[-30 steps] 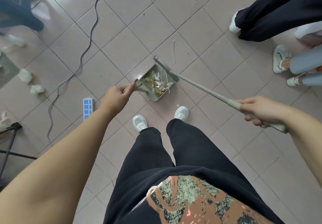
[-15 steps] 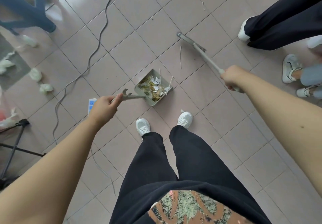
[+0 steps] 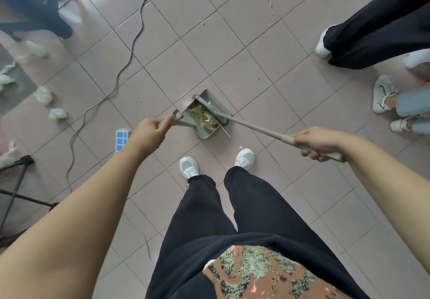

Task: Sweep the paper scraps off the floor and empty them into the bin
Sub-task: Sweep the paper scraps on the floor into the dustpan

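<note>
A grey-green dustpan (image 3: 221, 109) sits on the tiled floor just ahead of my feet, holding several paper scraps (image 3: 204, 118). My left hand (image 3: 150, 133) grips its upright handle. My right hand (image 3: 317, 142) grips the long pale broom handle (image 3: 256, 128), and the broom's head lies across the open pan. One small white scrap (image 3: 241, 147) lies on the floor by my right shoe. Crumpled white paper balls (image 3: 50, 103) lie at the far left. No bin is in view.
A grey cable (image 3: 130, 49) snakes across the floor to a blue power strip (image 3: 121, 140) near my left hand. A black tripod leg (image 3: 18, 182) stands at the left, a blue chair (image 3: 35, 7) at top left. Other people's legs and shoes (image 3: 381, 42) stand at the right.
My right hand pulled the broom back from the far tiles, so its head now lies across the dustpan. My left hand keeps its grip on the pan handle.
</note>
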